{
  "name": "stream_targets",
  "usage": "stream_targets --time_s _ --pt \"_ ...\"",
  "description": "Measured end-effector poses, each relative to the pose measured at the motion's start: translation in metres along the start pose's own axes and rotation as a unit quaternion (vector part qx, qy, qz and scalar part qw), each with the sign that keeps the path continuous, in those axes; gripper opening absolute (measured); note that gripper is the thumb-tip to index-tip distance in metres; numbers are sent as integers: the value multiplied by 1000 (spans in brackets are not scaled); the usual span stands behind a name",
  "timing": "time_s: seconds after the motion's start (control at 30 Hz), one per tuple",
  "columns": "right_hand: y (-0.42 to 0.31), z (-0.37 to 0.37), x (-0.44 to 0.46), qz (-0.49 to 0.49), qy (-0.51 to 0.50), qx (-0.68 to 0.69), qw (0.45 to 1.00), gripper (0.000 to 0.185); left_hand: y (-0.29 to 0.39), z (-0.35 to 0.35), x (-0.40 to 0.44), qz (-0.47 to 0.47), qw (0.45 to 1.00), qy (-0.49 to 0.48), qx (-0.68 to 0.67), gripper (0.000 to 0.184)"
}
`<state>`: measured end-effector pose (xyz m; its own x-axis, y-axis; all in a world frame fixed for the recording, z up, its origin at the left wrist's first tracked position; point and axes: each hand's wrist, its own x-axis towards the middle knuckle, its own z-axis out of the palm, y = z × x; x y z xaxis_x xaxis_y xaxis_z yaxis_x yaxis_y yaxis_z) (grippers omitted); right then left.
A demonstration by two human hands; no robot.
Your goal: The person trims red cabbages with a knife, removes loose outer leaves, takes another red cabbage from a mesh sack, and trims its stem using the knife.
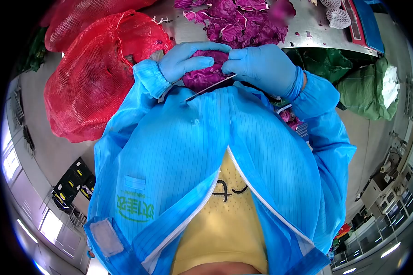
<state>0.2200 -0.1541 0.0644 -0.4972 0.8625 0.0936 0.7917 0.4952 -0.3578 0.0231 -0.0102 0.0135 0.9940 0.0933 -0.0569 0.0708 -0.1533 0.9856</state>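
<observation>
A red cabbage head (205, 75) sits close against the front of my blue jacket. My left hand (186, 59), in a blue glove, is wrapped round its far side, with fingers across the top and the thumb over the front. From the other side my right hand (264, 68), also gloved, presses its curled fingertips against the cabbage. Just below the cabbage runs a thin straight edge (211, 88) that looks like a blade; its far end disappears under my right hand. Loose red cabbage leaves (236, 25) lie heaped on the metal table (307, 18) beyond my hands.
Red mesh sacks (89, 82) bulge on the left, beside my left arm. At right hang or stand green sacks (367, 89). White foam nets (338, 17) and a blue crate edge (369, 25) are at the table's far right. More purple leaves (290, 117) show below my right forearm.
</observation>
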Motion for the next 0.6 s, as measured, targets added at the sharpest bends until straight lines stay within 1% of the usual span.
stream_targets --time_s 0.03,0.1,0.17,0.3,0.37,0.4,0.47,0.5,0.57,0.6 --pt "2 -1 1 -5 -8 16 1000 14 1 0 0 -15 1000 2 -8 53" --pt "7 1 2 -7 -13 42 999 14 1 -1 0 -12 1000 -1 -5 54" --pt "9 1 2 -15 16 63 998 18 0 -2 0 -20 1000 1 -15 53" --pt "5 12 2 5 14 45 999 17 -5 -2 2 -9 1000 16 9 53" --pt "5 18 -1 20 54 69 996 20 0 -2 3 -19 998 1 -64 52" --pt "5 20 -1 17 53 69 996 20 1 -3 3 -19 998 4 -64 52" --pt "3 24 -3 38 99 95 990 22 3 -2 3 -12 999 12 -44 52" --pt "3 26 -4 35 99 97 990 22 3 -2 3 -14 999 15 -44 52" --pt "1 31 -6 57 136 106 983 26 3 -4 3 -20 999 -5 -49 51" --pt "0 34 -6 57 135 106 984 26 1 -5 4 -20 999 -5 -50 51"
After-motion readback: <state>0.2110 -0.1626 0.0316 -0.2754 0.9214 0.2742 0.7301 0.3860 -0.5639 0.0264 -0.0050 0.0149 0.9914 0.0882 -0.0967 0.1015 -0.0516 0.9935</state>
